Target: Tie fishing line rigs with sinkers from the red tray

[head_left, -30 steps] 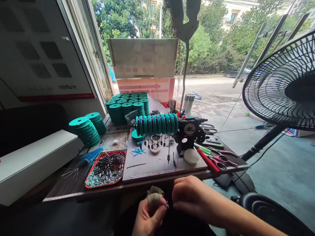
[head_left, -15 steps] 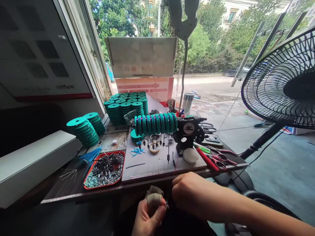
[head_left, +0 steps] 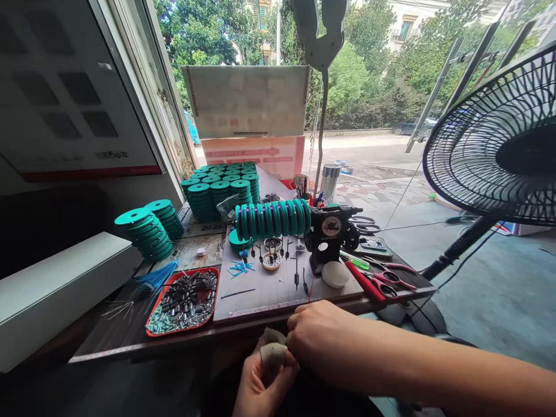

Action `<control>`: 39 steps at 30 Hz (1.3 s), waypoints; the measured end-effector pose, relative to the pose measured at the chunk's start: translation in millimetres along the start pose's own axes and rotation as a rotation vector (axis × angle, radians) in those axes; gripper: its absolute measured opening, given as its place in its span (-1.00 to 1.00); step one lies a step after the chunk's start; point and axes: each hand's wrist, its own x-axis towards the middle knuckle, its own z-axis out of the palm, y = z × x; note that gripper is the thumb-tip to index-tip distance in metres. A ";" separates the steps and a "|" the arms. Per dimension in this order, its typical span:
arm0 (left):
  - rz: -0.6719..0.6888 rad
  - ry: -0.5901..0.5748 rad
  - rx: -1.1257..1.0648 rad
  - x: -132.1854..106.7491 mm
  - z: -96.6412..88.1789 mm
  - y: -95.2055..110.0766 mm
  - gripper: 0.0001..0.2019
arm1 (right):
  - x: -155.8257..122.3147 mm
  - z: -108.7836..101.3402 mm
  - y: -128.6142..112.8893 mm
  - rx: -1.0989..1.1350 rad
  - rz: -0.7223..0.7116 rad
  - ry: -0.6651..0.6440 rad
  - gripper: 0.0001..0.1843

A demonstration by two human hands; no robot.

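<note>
My left hand (head_left: 267, 379) is at the table's near edge, thumb and fingers pinched together, with beige cloth covers (head_left: 273, 353) on some fingers. What it pinches is hidden by my right hand (head_left: 315, 336), which is curled closed against its fingertips. Just beyond the hands, a thin red line (head_left: 310, 291) shows at the board's edge. Further back, a black winding device (head_left: 324, 246) carries a row of teal foam spools (head_left: 273, 219). Small dark cylindrical pieces (head_left: 296, 281) hang or lie below the spools.
A red tray (head_left: 150, 329) of small metal and dark parts is at the left, near a long white box (head_left: 65, 284). Stacked teal spools (head_left: 143, 231) stand behind. Red-handled pliers (head_left: 393, 278) and a white lid (head_left: 335, 275) lie right. A black fan (head_left: 490, 145) stands beside the table.
My right hand has moved left and now meets my left fingertips, covering the small shiny bit that stuck out of the left pinch. The view has shifted slightly.
</note>
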 end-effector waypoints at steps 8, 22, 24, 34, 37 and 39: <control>-0.112 -0.031 -0.247 1.1 -3.2 -12.0 -0.64 | -2.7 35.5 -3.3 0.381 0.162 0.291 -0.86; -0.178 -0.044 -0.473 -2.7 1.9 -9.7 -0.70 | -12.0 70.2 -13.4 1.010 0.333 0.626 -0.64; -0.209 -0.024 -0.491 -4.9 3.8 -2.5 -0.70 | -17.3 78.4 -10.7 1.097 0.350 0.746 -0.57; -0.285 -0.112 -0.584 -2.0 1.0 -15.6 -0.67 | 6.9 98.8 -16.9 0.552 -0.063 1.199 -0.86; -0.289 -0.116 -0.565 -1.3 -0.8 -19.1 -0.65 | 10.3 94.3 -21.3 0.745 -0.028 1.095 -0.75; -0.287 -0.099 -0.537 -1.0 -1.2 -18.1 -0.66 | 6.6 89.4 -18.5 0.997 0.020 0.989 -0.63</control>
